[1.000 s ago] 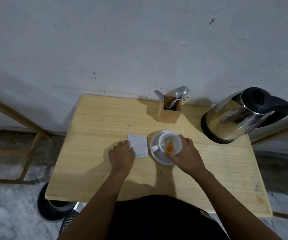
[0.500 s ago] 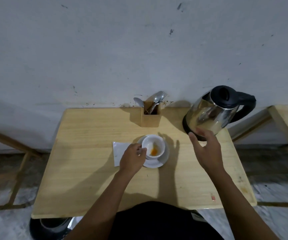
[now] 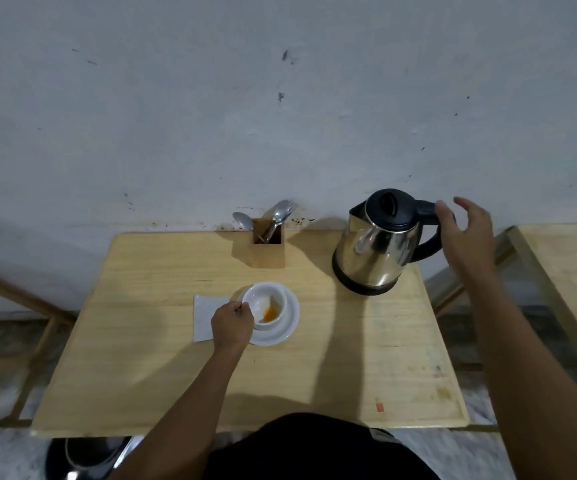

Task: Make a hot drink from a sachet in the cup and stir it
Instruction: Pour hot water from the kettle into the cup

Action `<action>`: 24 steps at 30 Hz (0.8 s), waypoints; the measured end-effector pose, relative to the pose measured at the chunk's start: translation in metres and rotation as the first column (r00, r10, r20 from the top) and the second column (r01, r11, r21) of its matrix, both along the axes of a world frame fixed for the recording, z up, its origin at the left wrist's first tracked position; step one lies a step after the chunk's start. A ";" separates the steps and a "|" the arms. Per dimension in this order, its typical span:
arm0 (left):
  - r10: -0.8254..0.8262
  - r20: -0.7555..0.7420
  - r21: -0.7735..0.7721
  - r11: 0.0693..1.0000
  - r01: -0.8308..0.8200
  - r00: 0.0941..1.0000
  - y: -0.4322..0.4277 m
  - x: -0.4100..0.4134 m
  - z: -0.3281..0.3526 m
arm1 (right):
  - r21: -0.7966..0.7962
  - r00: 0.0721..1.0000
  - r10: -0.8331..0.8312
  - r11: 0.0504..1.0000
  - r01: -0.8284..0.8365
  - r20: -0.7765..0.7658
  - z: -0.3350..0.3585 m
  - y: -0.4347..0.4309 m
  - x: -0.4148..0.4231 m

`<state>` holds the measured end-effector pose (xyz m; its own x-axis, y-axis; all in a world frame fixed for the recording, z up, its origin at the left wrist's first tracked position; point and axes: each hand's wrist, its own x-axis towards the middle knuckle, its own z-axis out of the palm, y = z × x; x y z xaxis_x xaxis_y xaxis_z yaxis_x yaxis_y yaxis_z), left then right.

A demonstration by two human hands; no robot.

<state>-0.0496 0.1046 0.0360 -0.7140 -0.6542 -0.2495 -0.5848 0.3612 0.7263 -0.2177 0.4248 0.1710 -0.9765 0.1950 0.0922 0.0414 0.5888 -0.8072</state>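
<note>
Head camera view looks down on a pale wooden table (image 3: 349, 358) set against a grey wall. Near the middle sits a white cup (image 3: 265, 305) on a white saucer (image 3: 289, 325); inside the cup lies orange powder with some white beside it. The left hand (image 3: 232, 322) is curled closed at the cup's left side, fingers pinching what appears to be its handle, though the handle itself is hidden by the hand. Just left of the saucer, partly under that hand, lies a white sachet or folded paper (image 3: 204, 317); which of the two cannot be told. At the far right of the table stands a steel electric kettle (image 3: 380, 244) with a black lid and black handle. The right hand (image 3: 467, 233) is spread, fingers apart, at the kettle's handle, thumb touching or just short of its top. A wooden cutlery holder (image 3: 268, 249) with spoons (image 3: 278, 213) stands at the far edge, between cup and kettle.
</note>
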 end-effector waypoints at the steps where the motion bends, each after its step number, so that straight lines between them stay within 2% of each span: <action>1: 0.019 0.001 -0.007 1.000 -0.019 1.000 0.001 0.000 0.000 | 0.008 0.999 0.040 0.999 -0.041 0.037 0.000 0.003 -0.009; 4: 0.083 -0.019 -0.023 0.996 -0.084 0.996 0.009 -0.003 -0.001 | 0.017 0.982 0.169 0.985 -0.171 0.089 -0.002 0.008 -0.033; 8: 0.139 -0.026 -0.039 0.989 -0.140 0.990 0.017 -0.007 -0.001 | -0.040 0.961 0.260 0.966 -0.257 0.092 -0.011 0.010 -0.053; 12: 0.127 0.044 -0.111 0.986 -0.121 0.991 0.019 -0.008 -0.002 | -0.018 0.954 0.283 0.959 -0.282 0.097 -0.023 0.016 -0.070; 18: 0.174 0.073 -0.077 0.983 -0.168 0.982 0.017 -0.009 -0.009 | -0.032 0.901 0.410 0.912 -0.410 0.141 -0.025 0.030 -0.090; 24: 0.196 0.068 -0.099 0.977 -0.189 0.978 0.020 -0.010 -0.010 | -0.034 0.883 0.441 0.897 -0.441 0.163 -0.030 0.033 -0.104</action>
